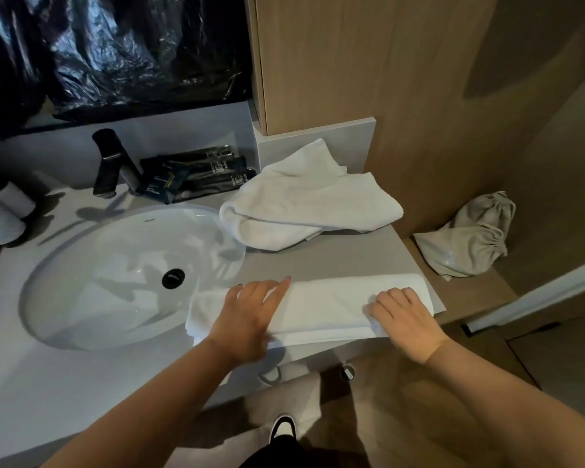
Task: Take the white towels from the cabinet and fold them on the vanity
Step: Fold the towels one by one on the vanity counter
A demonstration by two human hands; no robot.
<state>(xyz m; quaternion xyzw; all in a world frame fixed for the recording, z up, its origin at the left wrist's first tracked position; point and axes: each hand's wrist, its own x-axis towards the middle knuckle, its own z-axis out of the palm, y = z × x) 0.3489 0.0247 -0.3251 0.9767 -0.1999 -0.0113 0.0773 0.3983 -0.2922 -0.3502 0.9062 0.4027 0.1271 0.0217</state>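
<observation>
We see two bare hands on a white towel (321,307) folded into a long flat strip along the near edge of the table (345,261). The left hand (250,312) lies palm down on the strip's left part, its fingers (277,287) straight and spread, pressing the cloth flat; their tips reach the strip's far edge. The right hand (407,320) rests on the strip's right part with its fingers (390,300) bent at the knuckles and pressed into the cloth; we cannot tell whether they pinch a fold or merely press down. Between the two sets of fingers the towel lies smooth. Its left end hangs slightly past the left fingers, over the rim of the sink (115,271), and its right end reaches just past the right fingers, close to the table's right edge.

Beyond both sets of fingers, well apart from the strip, a second white towel (308,201) lies rumpled and only loosely doubled over at the back of the table, one corner leaning up against the grey ledge under the wooden cabinet (352,62). Farther off to the left of the left fingers stand a dark faucet (107,163) and a pile of dark toiletry packets (196,173) behind the basin, whose black drain (173,278) lies just left of the left fingers. To the right of the right fingers, past the table's edge, a grey drawstring bag (466,238) sits on a lower wooden shelf.
</observation>
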